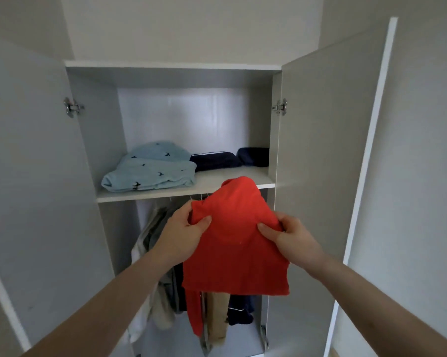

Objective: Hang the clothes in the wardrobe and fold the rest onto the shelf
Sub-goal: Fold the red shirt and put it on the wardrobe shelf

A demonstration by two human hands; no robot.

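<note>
A folded red garment (236, 243) is held up in front of the open wardrobe, just below the shelf's front edge (145, 195). My left hand (183, 233) grips its left side and my right hand (289, 234) grips its right side, thumbs on top. A red sleeve (194, 314) dangles beneath it. On the shelf lie a folded light blue garment with small dark bird prints (150, 168) at the left and two dark navy folded items (216, 161) (253, 156) at the back right. Below the shelf, several clothes (163, 292) hang from hangers, partly hidden by the red garment.
Both wardrobe doors stand open: the left door (34, 176) and the right door (327, 150) flank my arms. The front right part of the shelf (217, 177) is bare. White walls surround the wardrobe.
</note>
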